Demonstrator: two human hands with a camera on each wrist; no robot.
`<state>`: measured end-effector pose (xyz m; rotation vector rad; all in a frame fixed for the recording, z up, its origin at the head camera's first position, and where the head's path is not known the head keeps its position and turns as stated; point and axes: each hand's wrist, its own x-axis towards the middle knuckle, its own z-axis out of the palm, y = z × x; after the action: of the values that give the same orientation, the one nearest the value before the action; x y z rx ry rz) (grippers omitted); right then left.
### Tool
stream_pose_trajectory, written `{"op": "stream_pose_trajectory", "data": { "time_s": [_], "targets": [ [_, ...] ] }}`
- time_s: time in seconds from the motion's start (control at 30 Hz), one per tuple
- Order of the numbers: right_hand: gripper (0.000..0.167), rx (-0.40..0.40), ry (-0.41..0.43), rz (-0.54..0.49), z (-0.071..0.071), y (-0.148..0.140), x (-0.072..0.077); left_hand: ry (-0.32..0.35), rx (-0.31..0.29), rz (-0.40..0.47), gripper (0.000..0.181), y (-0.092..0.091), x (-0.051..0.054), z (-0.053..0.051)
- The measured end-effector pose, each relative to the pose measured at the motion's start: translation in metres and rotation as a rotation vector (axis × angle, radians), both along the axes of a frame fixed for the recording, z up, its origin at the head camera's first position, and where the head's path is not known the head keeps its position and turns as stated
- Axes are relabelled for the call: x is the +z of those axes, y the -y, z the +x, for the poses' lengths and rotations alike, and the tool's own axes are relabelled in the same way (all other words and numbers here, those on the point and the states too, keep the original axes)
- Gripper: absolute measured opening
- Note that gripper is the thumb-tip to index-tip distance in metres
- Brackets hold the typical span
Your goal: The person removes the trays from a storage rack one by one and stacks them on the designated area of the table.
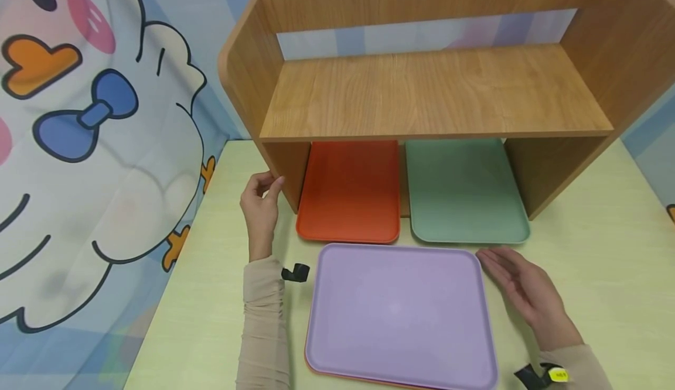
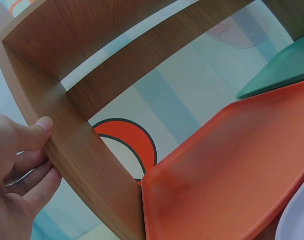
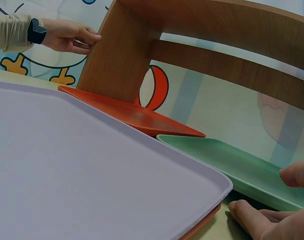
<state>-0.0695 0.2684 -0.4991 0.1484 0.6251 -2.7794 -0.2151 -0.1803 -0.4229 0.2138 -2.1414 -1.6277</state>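
Note:
A wooden shelf (image 1: 432, 94) stands on the table; my left hand (image 1: 261, 211) grips the front edge of its left side panel. The left wrist view shows the thumb of that hand (image 2: 17, 175) on the panel (image 2: 87, 160), with the other fingers against its outer side. Under the shelf board lie an orange tray (image 1: 348, 197) and, to its right, a green tray (image 1: 466, 197). In front is a purple tray (image 1: 401, 314) on top of an orange one. My right hand (image 1: 527, 293), palm partly turned up and holding nothing, is beside the purple tray's far right corner (image 3: 216, 182).
The pale green table top (image 1: 195, 320) extends on both sides of the trays. A cloth with a large cartoon bird (image 1: 132, 202) hangs at the left, and striped cloth is behind the shelf. Dark devices are strapped at both wrists.

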Motion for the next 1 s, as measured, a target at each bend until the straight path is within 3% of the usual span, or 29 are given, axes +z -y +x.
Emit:
{"op": "stream_pose_trajectory", "data": {
  "time_s": [0.2, 0.5, 0.8, 1.0],
  "targets": [
    [0.033, 0.01, 0.028, -0.045, -0.005, 0.002, -0.002, 0.006, -0.001, -0.009, 0.024, -0.011, 0.025, 0.016],
    [0.031, 0.003, 0.057, -0.153, -0.013, 0.005, -0.003, 0.005, -0.005, 0.008, 0.024, -0.01, 0.023, 0.015],
    [0.015, -0.094, 0.152, -0.025, -0.018, 0.009, 0.001, -0.003, -0.022, 0.005, 0.024, -0.009, 0.023, 0.015],
    [0.012, -0.124, 0.154, 0.005, -0.022, 0.012, 0.001, -0.002, -0.02, 0.013, 0.024, -0.008, 0.023, 0.014]
  ]
}}
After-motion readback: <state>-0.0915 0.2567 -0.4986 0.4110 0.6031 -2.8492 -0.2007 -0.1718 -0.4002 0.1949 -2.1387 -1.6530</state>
